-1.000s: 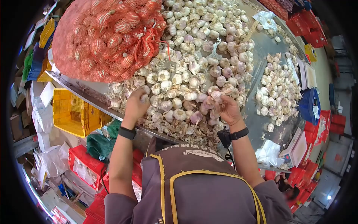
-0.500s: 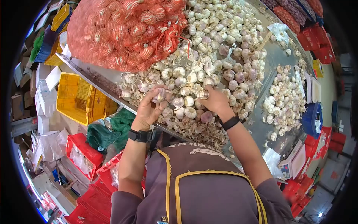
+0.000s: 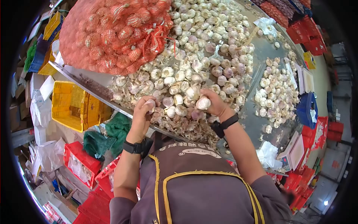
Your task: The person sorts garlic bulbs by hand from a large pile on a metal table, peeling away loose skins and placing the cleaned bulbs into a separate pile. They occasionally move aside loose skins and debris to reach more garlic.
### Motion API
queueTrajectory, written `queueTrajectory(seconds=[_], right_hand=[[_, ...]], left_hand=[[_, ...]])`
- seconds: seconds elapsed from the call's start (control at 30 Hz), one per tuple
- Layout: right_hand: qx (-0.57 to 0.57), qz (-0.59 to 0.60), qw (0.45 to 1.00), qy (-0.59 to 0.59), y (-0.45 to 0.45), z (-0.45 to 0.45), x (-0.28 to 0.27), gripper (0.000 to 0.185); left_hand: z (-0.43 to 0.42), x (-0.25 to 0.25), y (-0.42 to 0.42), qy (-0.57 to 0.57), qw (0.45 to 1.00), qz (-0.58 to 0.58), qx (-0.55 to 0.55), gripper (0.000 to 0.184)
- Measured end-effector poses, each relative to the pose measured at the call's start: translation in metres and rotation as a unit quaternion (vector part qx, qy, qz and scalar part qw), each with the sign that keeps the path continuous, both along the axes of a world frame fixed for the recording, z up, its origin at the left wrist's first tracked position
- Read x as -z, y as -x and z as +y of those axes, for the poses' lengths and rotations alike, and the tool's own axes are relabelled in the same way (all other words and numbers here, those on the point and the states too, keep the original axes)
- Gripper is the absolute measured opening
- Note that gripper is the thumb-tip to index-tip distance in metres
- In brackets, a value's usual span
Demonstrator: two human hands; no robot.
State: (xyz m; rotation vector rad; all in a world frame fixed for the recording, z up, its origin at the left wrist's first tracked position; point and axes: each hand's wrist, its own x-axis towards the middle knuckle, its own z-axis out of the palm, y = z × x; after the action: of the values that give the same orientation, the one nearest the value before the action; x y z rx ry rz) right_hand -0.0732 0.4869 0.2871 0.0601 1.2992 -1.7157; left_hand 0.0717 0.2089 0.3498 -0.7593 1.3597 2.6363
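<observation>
At the near edge of a big garlic pile [image 3: 209, 33], my left hand [image 3: 138, 118] is closed round a garlic bulb [image 3: 150, 106], partly covered by the fingers. A short way to the right, my right hand [image 3: 217, 104] grips another garlic bulb [image 3: 203, 103], its pale striped side facing up. One more white bulb [image 3: 192, 93] lies close to the right fingertips; whether they touch it I cannot tell. Between and below both hands are loose bulbs and dry papery skins [image 3: 186, 127].
A red mesh sack of garlic [image 3: 112, 37] rests on the metal table [image 3: 248, 125] at upper left. A smaller garlic heap [image 3: 278, 93] lies on the right. Beyond the left table edge stand a yellow crate [image 3: 69, 112] and red crates [image 3: 80, 160].
My left hand has lowered toward the near edge with its bulb. The right hand has come up from the pile with a bulb in its grip. The whole view has shifted slightly.
</observation>
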Motion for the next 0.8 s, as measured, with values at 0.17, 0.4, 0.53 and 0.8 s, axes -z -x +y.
queueTrajectory(seconds=[0.17,0.4,0.53,0.8], right_hand=[[0.043,-0.258,0.93,0.259,-0.04,0.0,-0.035,0.059],[0.181,-0.243,0.901,0.31,-0.061,0.026,-0.032,0.056],[0.236,-0.204,0.79,0.528,-0.032,0.128,-0.022,0.058],[0.54,-0.009,0.725,0.428,-0.014,0.192,-0.049,0.067]], left_hand=[[0.047,-0.027,0.015,0.271,0.956,0.099,0.058,0.019],[0.1,-0.039,0.035,0.464,0.824,0.267,0.187,0.048],[0.058,-0.003,0.048,0.579,0.779,0.103,0.218,0.042],[0.052,0.04,0.061,0.696,0.635,-0.02,0.334,0.041]])
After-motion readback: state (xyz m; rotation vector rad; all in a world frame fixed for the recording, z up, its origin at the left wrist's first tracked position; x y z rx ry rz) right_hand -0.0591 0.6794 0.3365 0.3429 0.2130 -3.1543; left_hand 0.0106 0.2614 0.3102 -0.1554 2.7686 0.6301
